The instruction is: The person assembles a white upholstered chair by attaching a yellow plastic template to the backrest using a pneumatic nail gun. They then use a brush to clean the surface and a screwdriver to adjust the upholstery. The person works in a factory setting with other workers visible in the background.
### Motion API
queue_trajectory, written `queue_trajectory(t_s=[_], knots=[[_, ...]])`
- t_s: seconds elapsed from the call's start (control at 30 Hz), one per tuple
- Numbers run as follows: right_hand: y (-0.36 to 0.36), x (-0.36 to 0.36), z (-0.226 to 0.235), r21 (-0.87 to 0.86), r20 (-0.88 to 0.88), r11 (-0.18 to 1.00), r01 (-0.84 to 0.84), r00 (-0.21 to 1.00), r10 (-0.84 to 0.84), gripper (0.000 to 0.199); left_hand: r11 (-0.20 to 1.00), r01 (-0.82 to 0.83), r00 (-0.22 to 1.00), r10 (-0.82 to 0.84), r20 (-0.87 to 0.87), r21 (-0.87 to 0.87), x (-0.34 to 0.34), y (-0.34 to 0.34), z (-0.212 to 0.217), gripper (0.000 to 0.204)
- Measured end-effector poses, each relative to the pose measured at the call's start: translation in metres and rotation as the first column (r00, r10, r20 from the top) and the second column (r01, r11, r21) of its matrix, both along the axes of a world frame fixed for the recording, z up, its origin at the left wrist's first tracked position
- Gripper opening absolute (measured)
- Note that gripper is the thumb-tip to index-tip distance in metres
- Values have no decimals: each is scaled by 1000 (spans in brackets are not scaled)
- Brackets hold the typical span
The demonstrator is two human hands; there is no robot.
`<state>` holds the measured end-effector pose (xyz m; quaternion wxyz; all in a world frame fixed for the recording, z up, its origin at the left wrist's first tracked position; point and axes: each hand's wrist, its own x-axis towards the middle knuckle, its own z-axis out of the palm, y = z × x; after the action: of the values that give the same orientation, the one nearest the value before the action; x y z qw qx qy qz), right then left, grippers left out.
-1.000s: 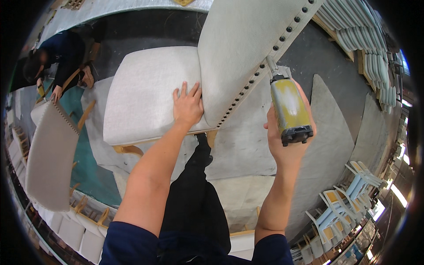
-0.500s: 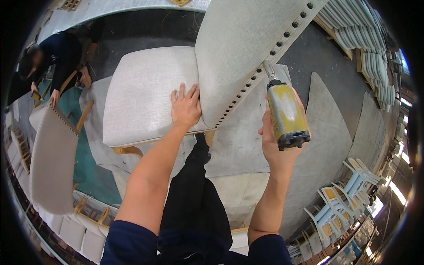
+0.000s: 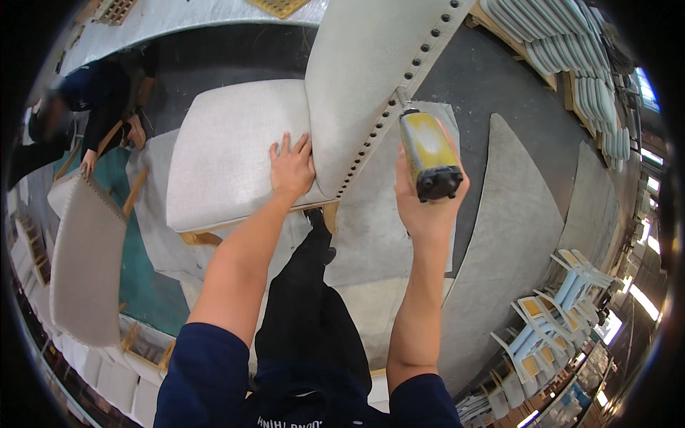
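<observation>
With the yellow nail tool (image 3: 429, 153) closed in the right hand (image 3: 427, 200), its tip has crept further along the chair back (image 3: 364, 78) studs, while the left hand (image 3: 291, 168) stays flat, fingers open, on the seat cushion (image 3: 228, 150).

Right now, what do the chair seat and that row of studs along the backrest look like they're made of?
Chair seat: pale woven upholstery fabric, matte, with a faint visible weave; it looks padded. Studs: likely metal nailheads, dark and rounded, evenly spaced along the backrest edge; too small to confirm.
</observation>
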<state>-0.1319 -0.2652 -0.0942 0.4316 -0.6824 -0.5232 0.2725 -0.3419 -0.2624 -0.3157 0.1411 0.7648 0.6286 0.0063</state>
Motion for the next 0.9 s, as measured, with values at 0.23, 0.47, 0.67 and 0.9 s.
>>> queue_trajectory(t_s=[0.23, 0.47, 0.67, 0.9], knots=[[-45, 26, -11, -144, -171, 990, 1, 985, -26, 59, 999, -14, 1000, 15, 9, -40, -7, 0, 1, 41], [-127, 92, -43, -330, 31, 933, 143, 990, -141, 58, 997, -18, 998, 22, 57, -78, -2, 0, 14, 44], [-117, 130, -53, -278, 119, 927, 253, 966, -228, 55, 995, -21, 999, 25, 42, -96, 1, 12, 20, 45], [-10, 159, -68, -155, 94, 951, 268, 962, -255, 56, 987, -27, 999, 29, 13, -156, 5, 20, 33, 47]])
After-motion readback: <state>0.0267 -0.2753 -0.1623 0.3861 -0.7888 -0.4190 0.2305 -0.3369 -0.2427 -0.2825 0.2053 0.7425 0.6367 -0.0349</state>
